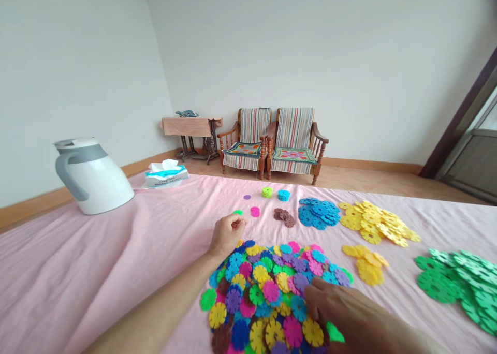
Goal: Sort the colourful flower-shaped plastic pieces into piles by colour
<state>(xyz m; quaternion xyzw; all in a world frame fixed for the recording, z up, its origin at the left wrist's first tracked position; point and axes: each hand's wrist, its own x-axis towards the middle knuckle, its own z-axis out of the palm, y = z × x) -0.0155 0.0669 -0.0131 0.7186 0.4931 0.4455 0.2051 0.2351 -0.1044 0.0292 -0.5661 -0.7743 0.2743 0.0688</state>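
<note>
A heap of mixed-colour plastic snowflake discs (267,292) lies on the pink cloth in front of me. My left hand (227,234) is curled at the heap's far left edge, fingers pinched together close to a small green disc (237,212); what it holds is hidden. My right hand (341,305) rests on the heap's right side, fingers bent down among the discs. Sorted piles lie beyond: blue (318,212), yellow (375,222), a smaller yellow pile (367,263), brown (284,217) and green (458,281).
A white kettle (93,175) stands at the far left of the table, with a tissue pack (166,174) behind it. Single pink (255,211), light green (267,192) and cyan (283,195) discs lie past the heap. Two wooden armchairs (274,144) stand by the wall.
</note>
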